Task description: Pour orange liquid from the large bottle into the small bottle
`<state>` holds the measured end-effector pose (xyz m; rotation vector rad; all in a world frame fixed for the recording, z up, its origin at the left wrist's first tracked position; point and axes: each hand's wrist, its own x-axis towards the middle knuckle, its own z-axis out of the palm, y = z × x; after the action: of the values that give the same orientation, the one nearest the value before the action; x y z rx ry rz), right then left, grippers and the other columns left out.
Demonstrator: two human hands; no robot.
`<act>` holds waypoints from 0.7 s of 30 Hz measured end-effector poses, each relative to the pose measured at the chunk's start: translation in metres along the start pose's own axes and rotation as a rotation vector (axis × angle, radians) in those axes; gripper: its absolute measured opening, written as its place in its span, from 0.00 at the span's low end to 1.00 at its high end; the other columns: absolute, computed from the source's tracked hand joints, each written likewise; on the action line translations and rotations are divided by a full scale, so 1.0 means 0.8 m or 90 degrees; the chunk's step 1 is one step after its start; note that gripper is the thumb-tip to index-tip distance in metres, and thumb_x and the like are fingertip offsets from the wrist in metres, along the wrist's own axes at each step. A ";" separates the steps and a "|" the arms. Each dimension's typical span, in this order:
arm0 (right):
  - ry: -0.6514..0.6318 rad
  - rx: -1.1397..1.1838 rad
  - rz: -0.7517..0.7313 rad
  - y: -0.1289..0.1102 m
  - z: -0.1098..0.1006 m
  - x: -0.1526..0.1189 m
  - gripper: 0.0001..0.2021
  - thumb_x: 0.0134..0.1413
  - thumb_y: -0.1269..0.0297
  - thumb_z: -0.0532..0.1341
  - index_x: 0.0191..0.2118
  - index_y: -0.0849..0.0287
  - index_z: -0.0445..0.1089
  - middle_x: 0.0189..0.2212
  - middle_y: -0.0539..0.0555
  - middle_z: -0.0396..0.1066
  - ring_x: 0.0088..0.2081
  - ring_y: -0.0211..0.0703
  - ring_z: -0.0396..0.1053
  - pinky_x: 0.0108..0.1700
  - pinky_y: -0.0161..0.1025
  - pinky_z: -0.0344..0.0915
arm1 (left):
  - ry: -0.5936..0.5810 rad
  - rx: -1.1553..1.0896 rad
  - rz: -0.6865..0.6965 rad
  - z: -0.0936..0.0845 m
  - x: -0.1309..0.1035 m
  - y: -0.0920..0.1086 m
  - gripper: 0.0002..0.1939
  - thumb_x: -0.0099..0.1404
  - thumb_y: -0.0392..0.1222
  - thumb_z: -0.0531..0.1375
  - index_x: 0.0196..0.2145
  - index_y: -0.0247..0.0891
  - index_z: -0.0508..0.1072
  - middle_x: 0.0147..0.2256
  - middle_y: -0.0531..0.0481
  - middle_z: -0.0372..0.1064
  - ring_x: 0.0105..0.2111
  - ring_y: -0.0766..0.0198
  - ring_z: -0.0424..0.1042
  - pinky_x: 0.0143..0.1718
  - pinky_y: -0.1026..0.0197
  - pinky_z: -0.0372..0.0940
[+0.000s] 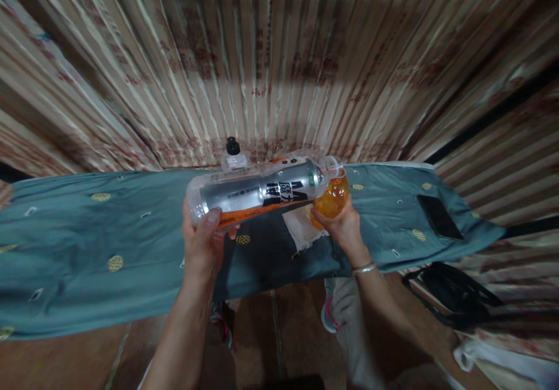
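My left hand [204,236] is closed around the base of a large clear plastic bottle [262,189] with a silver and orange label. The bottle lies nearly level above the table, its uncapped mouth pointing right. An orange see-through bottle [334,197] is in my right hand [343,221], with its top right by the mouth of the large bottle. Whether the two rims touch, I cannot tell. Below the orange bottle, a white cloth or tissue [297,230] lies on the table. Behind the large bottle stands a clear bottle with a black cap [233,145], its lower part hidden.
A teal cloth with yellow patterns [144,256] covers the long narrow table. On its right end lies a black phone [439,216]. Pleated curtains [279,58] hang close behind. A black bag [454,291] sits at the lower right, above the tiled floor [257,332].
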<state>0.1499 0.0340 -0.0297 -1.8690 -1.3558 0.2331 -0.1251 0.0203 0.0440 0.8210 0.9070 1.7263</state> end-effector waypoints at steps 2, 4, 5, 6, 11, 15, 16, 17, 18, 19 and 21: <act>0.004 0.004 0.000 -0.001 0.000 0.000 0.43 0.39 0.46 0.70 0.60 0.61 0.62 0.50 0.65 0.77 0.49 0.61 0.77 0.49 0.51 0.73 | -0.007 -0.008 -0.003 0.000 0.000 0.000 0.28 0.47 0.49 0.74 0.43 0.42 0.69 0.28 0.55 0.71 0.19 0.64 0.70 0.14 0.64 0.59; 0.005 0.010 0.003 -0.002 0.001 0.000 0.42 0.39 0.45 0.70 0.59 0.61 0.62 0.49 0.64 0.77 0.49 0.61 0.78 0.48 0.50 0.73 | -0.013 -0.016 -0.003 -0.001 0.000 0.000 0.29 0.47 0.49 0.74 0.44 0.41 0.69 0.28 0.54 0.71 0.19 0.64 0.70 0.14 0.65 0.59; 0.005 0.013 0.004 -0.003 0.001 0.000 0.42 0.39 0.45 0.71 0.59 0.61 0.62 0.49 0.64 0.78 0.48 0.61 0.78 0.48 0.50 0.74 | -0.016 -0.020 -0.004 -0.001 0.000 0.000 0.30 0.46 0.50 0.75 0.44 0.41 0.69 0.28 0.54 0.71 0.19 0.64 0.70 0.14 0.65 0.60; 0.004 0.015 0.005 -0.004 0.001 0.000 0.42 0.39 0.45 0.71 0.59 0.61 0.63 0.48 0.64 0.78 0.48 0.61 0.78 0.48 0.50 0.74 | -0.018 -0.023 -0.005 -0.002 0.001 0.000 0.31 0.46 0.50 0.75 0.44 0.41 0.69 0.28 0.54 0.71 0.19 0.64 0.70 0.14 0.65 0.60; 0.006 0.003 0.007 -0.009 0.000 0.000 0.43 0.38 0.48 0.72 0.60 0.61 0.62 0.49 0.65 0.78 0.49 0.61 0.78 0.50 0.50 0.73 | -0.022 -0.023 0.002 -0.004 0.001 0.000 0.30 0.48 0.50 0.75 0.44 0.41 0.68 0.28 0.53 0.71 0.20 0.64 0.70 0.14 0.65 0.61; -0.010 0.005 0.000 -0.007 0.000 0.002 0.44 0.40 0.45 0.71 0.61 0.61 0.61 0.48 0.63 0.79 0.48 0.61 0.78 0.48 0.50 0.73 | -0.018 -0.028 0.013 -0.003 0.001 -0.001 0.30 0.48 0.50 0.74 0.45 0.41 0.69 0.26 0.53 0.70 0.19 0.64 0.69 0.14 0.65 0.60; -0.014 0.008 -0.003 -0.006 0.000 0.002 0.44 0.40 0.44 0.71 0.61 0.61 0.61 0.48 0.63 0.79 0.48 0.61 0.79 0.48 0.51 0.74 | -0.018 -0.028 0.014 -0.003 0.001 -0.001 0.30 0.48 0.49 0.74 0.45 0.41 0.69 0.27 0.53 0.70 0.19 0.64 0.69 0.14 0.65 0.60; -0.015 0.011 -0.007 -0.005 0.000 0.003 0.45 0.39 0.44 0.71 0.61 0.61 0.61 0.48 0.64 0.79 0.47 0.61 0.79 0.48 0.51 0.74 | -0.018 -0.026 0.014 -0.002 0.002 -0.001 0.29 0.48 0.49 0.74 0.46 0.41 0.69 0.27 0.53 0.70 0.19 0.64 0.69 0.14 0.64 0.60; -0.015 0.012 -0.011 -0.004 -0.001 0.004 0.45 0.39 0.43 0.71 0.61 0.61 0.61 0.48 0.64 0.79 0.48 0.61 0.79 0.48 0.51 0.74 | -0.017 -0.023 0.015 -0.002 0.002 -0.002 0.28 0.49 0.48 0.73 0.45 0.42 0.69 0.28 0.53 0.71 0.19 0.64 0.69 0.14 0.64 0.60; -0.015 0.012 -0.014 -0.002 -0.001 0.005 0.45 0.39 0.43 0.71 0.61 0.61 0.62 0.49 0.64 0.78 0.48 0.61 0.78 0.49 0.51 0.74 | -0.016 -0.021 0.014 -0.002 0.002 -0.003 0.28 0.49 0.48 0.73 0.45 0.42 0.69 0.28 0.53 0.71 0.19 0.64 0.69 0.14 0.64 0.60; -0.018 0.012 -0.018 -0.001 -0.001 0.005 0.46 0.39 0.43 0.71 0.61 0.62 0.62 0.49 0.65 0.78 0.48 0.62 0.78 0.49 0.52 0.73 | -0.016 -0.016 0.013 -0.002 0.003 -0.004 0.26 0.49 0.48 0.72 0.45 0.42 0.70 0.28 0.53 0.71 0.19 0.64 0.68 0.14 0.64 0.60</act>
<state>0.1517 0.0374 -0.0275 -1.8356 -1.3927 0.2578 -0.1257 0.0229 0.0404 0.8359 0.8605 1.7379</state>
